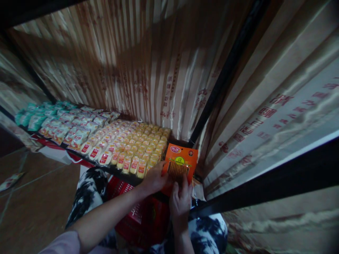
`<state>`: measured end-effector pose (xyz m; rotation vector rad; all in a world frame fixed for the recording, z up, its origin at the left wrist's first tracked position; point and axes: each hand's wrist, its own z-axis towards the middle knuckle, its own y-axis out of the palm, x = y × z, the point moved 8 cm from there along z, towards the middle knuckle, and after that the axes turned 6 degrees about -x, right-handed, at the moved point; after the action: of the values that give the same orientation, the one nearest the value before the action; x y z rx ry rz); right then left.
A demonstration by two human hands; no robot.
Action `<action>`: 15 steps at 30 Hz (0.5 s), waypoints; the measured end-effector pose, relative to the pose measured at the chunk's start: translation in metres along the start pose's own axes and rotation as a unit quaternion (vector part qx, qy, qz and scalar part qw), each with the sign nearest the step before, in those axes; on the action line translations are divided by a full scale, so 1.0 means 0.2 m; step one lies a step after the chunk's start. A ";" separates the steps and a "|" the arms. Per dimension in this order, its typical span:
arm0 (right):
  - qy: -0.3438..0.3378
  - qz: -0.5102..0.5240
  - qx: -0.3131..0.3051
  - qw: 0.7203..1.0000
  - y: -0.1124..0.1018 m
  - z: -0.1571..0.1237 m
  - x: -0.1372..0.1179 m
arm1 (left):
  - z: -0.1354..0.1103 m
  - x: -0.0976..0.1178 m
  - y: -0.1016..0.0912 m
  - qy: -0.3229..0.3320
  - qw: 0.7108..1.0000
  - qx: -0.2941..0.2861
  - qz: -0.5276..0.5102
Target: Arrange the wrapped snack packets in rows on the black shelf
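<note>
An orange snack packet (182, 160) with a clear window stands upright at the right end of a low shelf (124, 178). My left hand (155, 178) grips the packet's left edge, fingers curled round it. My right hand (180, 197) holds the packet's bottom edge from below, fingers pressed on its front. To the left of the packet lie rows of small yellow and red wrapped snacks (132, 148), tightly packed.
Further left on the shelf sit white-and-red packets (71, 132) and teal packets (31, 116). A red basket (143, 215) rests under my arms, over patterned black-and-white clothing. Striped beige paper (148, 63) lines the back and right side. A brown floor (29, 197) lies to the left.
</note>
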<state>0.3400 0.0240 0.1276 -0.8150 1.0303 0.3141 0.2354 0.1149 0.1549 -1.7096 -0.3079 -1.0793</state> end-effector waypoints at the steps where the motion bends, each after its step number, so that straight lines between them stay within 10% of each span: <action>1: 0.009 -0.008 0.003 1.000 0.01 0.03 0.01 | 0.01 0.01 0.01 0.002 1.000 -0.004 0.006; 15: 0.040 -0.078 -0.002 0.996 0.14 0.32 0.15 | 0.23 0.01 0.08 -0.082 0.993 0.060 -0.066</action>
<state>0.3791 0.0853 0.1070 -0.9126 1.0335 0.1523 0.2716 0.1471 0.1437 -1.6908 -0.5864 -0.9969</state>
